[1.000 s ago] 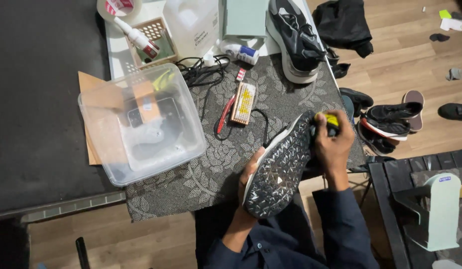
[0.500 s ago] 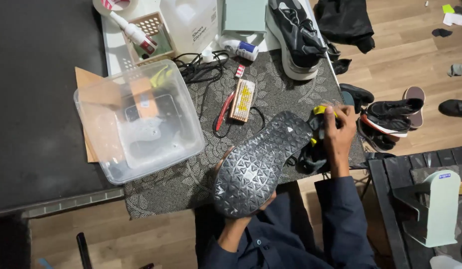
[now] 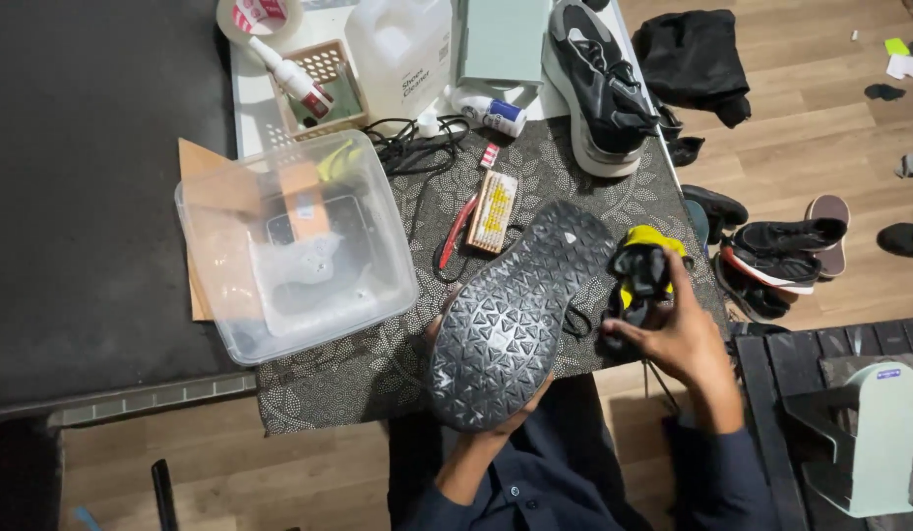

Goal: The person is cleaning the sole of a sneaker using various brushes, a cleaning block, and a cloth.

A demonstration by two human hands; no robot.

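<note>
Shoe held sole-up over a cluttered work table, wood-floored room.

Left hand (image 3: 496, 403) cupped the shoe (image 3: 516, 315) from beneath at the table's near edge, black patterned sole facing up; only fingertips showed around its rim. Right hand (image 3: 678, 339) gripped a black-and-yellow cloth (image 3: 641, 270) just beside the shoe's toe end. The table (image 3: 378, 383) wore a dark cloth with a pale leaf pattern. On it: a clear plastic tub (image 3: 294, 246) to the left, a brush (image 3: 494, 209) near the shoe's toe, a second shoe (image 3: 599, 84) at the far edge, a white jug (image 3: 402, 54) and a small basket (image 3: 324, 88) behind. Wood floor (image 3: 821, 138) to the right carried loose shoes (image 3: 781, 251) and a black garment (image 3: 698, 59).
</note>
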